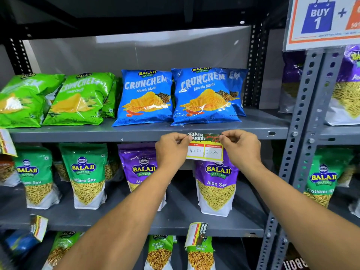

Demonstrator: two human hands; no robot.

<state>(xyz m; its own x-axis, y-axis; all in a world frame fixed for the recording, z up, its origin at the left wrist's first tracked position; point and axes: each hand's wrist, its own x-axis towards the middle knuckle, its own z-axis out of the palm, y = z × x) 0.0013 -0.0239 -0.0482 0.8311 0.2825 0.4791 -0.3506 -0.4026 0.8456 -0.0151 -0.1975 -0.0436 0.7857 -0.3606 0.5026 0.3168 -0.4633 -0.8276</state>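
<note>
— Where is the price tag (pixel 205 152)?
— Between both hands, against the shelf edge (pixel 97 135). The left hand (pixel 171 151) pinches its top left corner, the right hand (pixel 241 147) its top right, fingers curled.

left hand (pixel 171 151): fingers pinching | right hand (pixel 241 147): fingers pinching | arms: outstretched
</note>
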